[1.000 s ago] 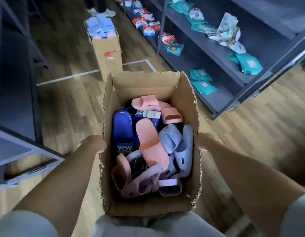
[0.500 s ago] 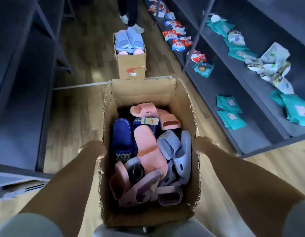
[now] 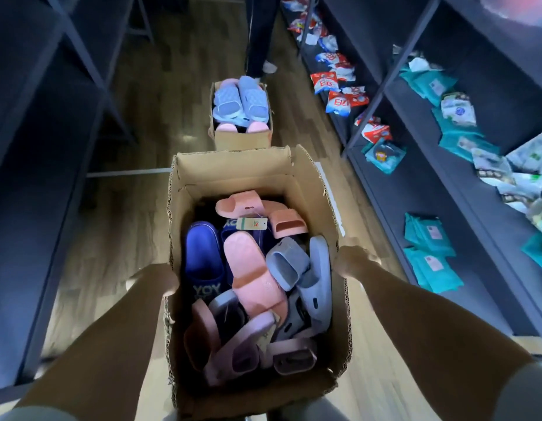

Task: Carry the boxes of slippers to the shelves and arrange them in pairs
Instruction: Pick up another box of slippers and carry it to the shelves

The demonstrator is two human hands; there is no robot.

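Observation:
I carry an open cardboard box in front of my body, filled with several loose slippers: pink, dark blue, grey-blue and mauve ones. My left hand presses against the box's left wall and my right hand against its right wall; the fingers are hidden under or behind the box. A second cardboard box stands on the floor ahead, with light blue slippers on top.
Dark shelves along the right hold teal packets and red-and-white packets. Dark shelving lines the left. A person's legs stand beyond the far box. The wooden floor aisle runs between the shelves.
The view has turned and advanced down the aisle: the far box now lies straight ahead and closer. The right shelves have slid nearer. My hands keep the same hold on the box.

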